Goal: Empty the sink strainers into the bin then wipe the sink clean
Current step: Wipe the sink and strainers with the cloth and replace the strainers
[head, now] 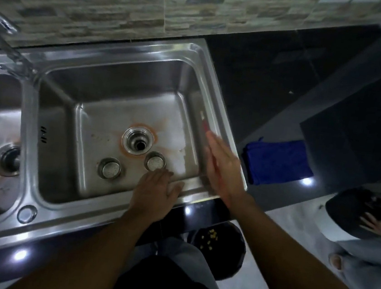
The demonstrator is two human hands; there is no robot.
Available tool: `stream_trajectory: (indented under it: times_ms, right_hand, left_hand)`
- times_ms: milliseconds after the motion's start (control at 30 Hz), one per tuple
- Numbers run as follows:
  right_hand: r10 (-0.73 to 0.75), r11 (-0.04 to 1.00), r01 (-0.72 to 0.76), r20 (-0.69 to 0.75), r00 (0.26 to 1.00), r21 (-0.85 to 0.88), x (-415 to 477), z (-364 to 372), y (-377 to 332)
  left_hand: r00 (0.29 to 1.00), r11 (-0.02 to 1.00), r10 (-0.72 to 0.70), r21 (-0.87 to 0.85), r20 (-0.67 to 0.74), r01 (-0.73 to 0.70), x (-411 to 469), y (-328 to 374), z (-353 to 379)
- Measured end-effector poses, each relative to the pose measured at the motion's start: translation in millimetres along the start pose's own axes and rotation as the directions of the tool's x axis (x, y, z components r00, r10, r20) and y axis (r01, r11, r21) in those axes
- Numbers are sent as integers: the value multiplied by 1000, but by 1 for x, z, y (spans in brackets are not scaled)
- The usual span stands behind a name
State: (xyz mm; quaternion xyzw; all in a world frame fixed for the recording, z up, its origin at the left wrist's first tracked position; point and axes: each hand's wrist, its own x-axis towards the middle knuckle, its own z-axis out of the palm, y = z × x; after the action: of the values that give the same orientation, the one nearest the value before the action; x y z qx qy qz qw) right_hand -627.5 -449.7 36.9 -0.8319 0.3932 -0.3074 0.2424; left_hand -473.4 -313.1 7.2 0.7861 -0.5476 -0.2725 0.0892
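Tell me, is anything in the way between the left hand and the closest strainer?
Nothing visible. The left hand is open right beside the nearer strainer on the sink floor; the other strainer sits off to the side.

**Bare arms and dark, plain clothing, seen from above**

Both arms are uncovered. The left forearm [91, 252] and the right forearm [290, 262] are bare from the wrist down to the bottom edge of the view. The left hand [155, 195] and the right hand [222, 169] are ungloved. The right hand is blurred, so its outline is soft.

Between the arms, a plain black garment [168, 284] fills the bottom centre. It is probably a top, though the dim light makes this uncertain. Just above it is a creased strip of pale grey-blue fabric [180, 250] with the faded look of denim.
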Motion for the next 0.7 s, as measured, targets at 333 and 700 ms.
stream_trajectory:
  times_ms: [333, 700]
  right_hand:
    - [116, 932, -17, 255, 960, -361, 123, -35, 100]
    - [91, 891, 163, 518, 851, -424, 175, -26, 142]
  left_hand:
    - [999, 993, 37, 109, 10, -38, 9, 21, 17]
    - [999, 994, 32, 105, 12, -33, 9, 30, 8]
